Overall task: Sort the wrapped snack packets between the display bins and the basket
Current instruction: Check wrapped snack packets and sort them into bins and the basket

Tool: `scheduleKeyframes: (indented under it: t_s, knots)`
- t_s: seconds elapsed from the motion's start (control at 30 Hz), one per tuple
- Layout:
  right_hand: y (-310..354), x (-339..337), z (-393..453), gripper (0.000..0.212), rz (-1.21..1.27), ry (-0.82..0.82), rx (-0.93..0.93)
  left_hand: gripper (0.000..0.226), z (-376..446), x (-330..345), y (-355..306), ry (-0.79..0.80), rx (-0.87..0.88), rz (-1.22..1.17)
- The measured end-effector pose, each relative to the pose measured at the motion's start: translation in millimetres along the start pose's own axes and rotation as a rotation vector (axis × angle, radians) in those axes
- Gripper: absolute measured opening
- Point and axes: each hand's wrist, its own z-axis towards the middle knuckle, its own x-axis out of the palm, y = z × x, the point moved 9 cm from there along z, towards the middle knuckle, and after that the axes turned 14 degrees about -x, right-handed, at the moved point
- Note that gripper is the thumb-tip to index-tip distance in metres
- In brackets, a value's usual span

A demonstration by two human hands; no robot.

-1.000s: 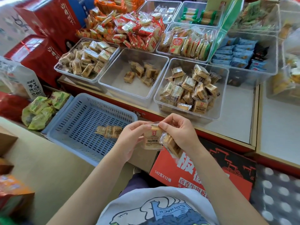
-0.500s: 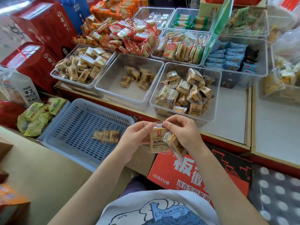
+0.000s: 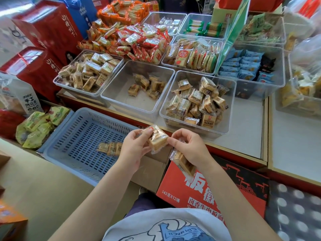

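Over the blue basket's (image 3: pixel 76 136) right edge, the left hand (image 3: pixel 134 148) now pinches one snack packet (image 3: pixel 157 138) alone, pulled from the right hand (image 3: pixel 188 147), which clamps another packet (image 3: pixel 181 162) at 5 o'clock, so sorting can go on.

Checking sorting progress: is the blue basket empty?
Not empty. The blue basket holds a few wrapped packets on its slotted floor, beside the left hand.

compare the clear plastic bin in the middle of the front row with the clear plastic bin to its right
The middle clear plastic bin holds only a few tan wrapped packets with much bare floor; the right clear plastic bin is piled with many. The middle one sits farther from both hands. Both are transparent, rectangular, holding similar tan snacks.
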Motion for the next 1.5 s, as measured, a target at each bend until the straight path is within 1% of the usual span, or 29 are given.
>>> scheduleKeyframes:
  t_s: [0.07,0.1,0.17,0.2,0.27,0.3,0.33,0.4,0.47,0.63,0.73,0.87,0.97,1.03,1.1,1.17,1.2,1.3,1.4,1.5]
  knots:
    - [2.8,0.1,2.9,0.011,0.014,-0.005,-0.014,0.036,-0.6,5.3,4.0,0.010,-0.040,0.043]
    - [4.0,0.2,4.1,0.012,0.026,-0.002,-0.017,0.038,-0.8,5.9,4.0,0.000,-0.025,0.116]
    - [5.6,-1.1,5.4,0.016,0.042,-0.005,-0.007,0.048,-3.5,9.5,-2.9,0.009,0.098,0.350]
    - [5.2,-2.4,5.6,0.019,0.051,-0.011,0.008,0.053,-8.2,14.6,-6.5,0.067,0.163,0.429]
    - [2.6,-5.2,5.4,0.021,0.100,-0.029,0.047,0.057,-21.1,30.1,-7.7,0.240,0.224,0.500]
    - [1.5,-5.5,5.2,0.021,0.131,-0.035,0.066,0.055,-25.5,35.6,-8.2,0.288,0.254,0.532]
    - [1.0,-5.2,5.0,0.021,0.151,-0.038,0.080,0.050,-27.0,37.9,-9.8,0.290,0.294,0.556]
    - [1.9,-4.7,4.4,0.022,0.172,-0.043,0.096,0.038,-27.2,36.0,-15.6,0.244,0.328,0.494]
    - [4.2,-5.2,4.3,0.020,0.197,-0.053,0.090,0.033,-27.0,33.4,-16.2,0.249,0.297,0.403]
    - [13.6,-12.9,4.7,0.014,0.145,-0.003,0.039,0.038,-27.9,32.2,-13.6,0.262,0.253,0.380]
    - [14.5,-18.6,2.7,0.008,0.049,0.015,0.032,0.032,-27.6,34.6,-11.2,0.260,0.251,0.403]
    - [20.6,-24.5,4.2,0.004,-0.001,-0.043,-0.056,0.032,-29.8,42.2,-5.7,0.268,0.205,0.385]
    - [27.9,-26.0,3.9,0.006,-0.032,-0.095,-0.131,0.031,-32.1,47.2,-4.2,0.257,0.164,0.326]
    - [29.5,-27.1,3.1,0.007,-0.015,-0.108,-0.142,0.025,-31.0,46.8,-3.9,0.248,0.144,0.290]
    - [30.0,-27.7,2.6,0.008,-0.032,-0.101,-0.149,0.011,-28.3,45.3,-1.6,0.258,0.099,0.219]
    - [29.6,-28.7,2.3,0.010,-0.043,-0.103,-0.150,0.009,-25.9,44.8,-0.6,0.277,0.075,0.176]
    - [28.6,-29.5,1.9,0.010,-0.035,-0.111,-0.143,0.010,-25.9,45.2,-1.5,0.284,0.073,0.168]
    - [26.8,-29.8,-1.0,0.008,-0.023,-0.116,-0.122,0.026,-23.9,43.7,-1.0,0.280,0.062,0.167]
    - [21.6,-30.8,-2.4,0.008,-0.029,-0.143,-0.090,0.036,-20.9,43.5,3.4,0.282,0.047,0.166]
    - [11.7,-36.7,-3.4,0.008,-0.029,-0.220,-0.022,0.043,-24.4,56.4,12.7,0.378,0.029,0.301]
